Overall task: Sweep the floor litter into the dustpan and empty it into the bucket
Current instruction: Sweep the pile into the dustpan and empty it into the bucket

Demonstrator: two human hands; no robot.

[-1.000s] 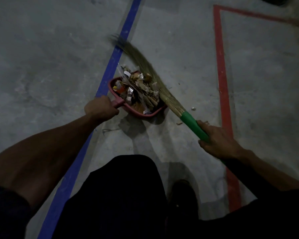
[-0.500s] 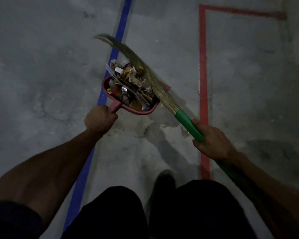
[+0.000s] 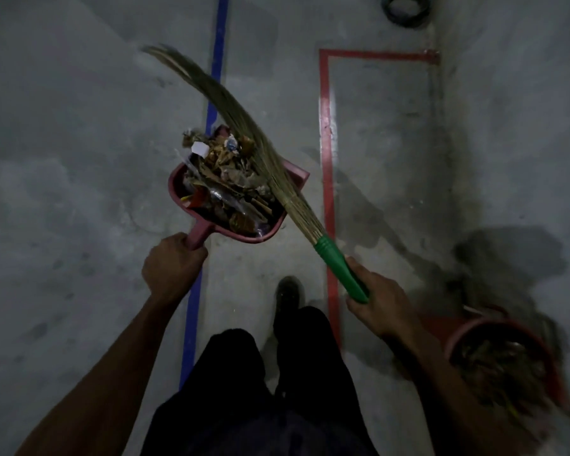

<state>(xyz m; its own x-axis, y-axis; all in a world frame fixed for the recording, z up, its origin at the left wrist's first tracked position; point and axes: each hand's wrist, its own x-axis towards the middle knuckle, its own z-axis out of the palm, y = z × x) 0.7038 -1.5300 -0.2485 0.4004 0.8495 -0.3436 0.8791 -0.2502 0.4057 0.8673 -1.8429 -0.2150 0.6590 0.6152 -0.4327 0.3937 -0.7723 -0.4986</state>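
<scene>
The heaped red plastic dustpan [image 3: 244, 205], handle clenched in the left hand [image 3: 171, 264], could be tipped, and litter spilled short of the red bucket [image 3: 507, 363] to its right; the green-handled grass broom [image 3: 339, 264] is grasped by the right hand [image 3: 382, 304].

The red dustpan [image 3: 270, 230] was raised clear of the floor, roughly level, heaped with litter [image 3: 226, 179] of paper scraps, wrappers and dry leaves. The broom [image 3: 244, 139], green-handled with long straw bristles, lay diagonally across the pan's right side, over the litter. The red bucket [image 3: 468, 330] stood at lower right, blurred, already holding debris.
</scene>
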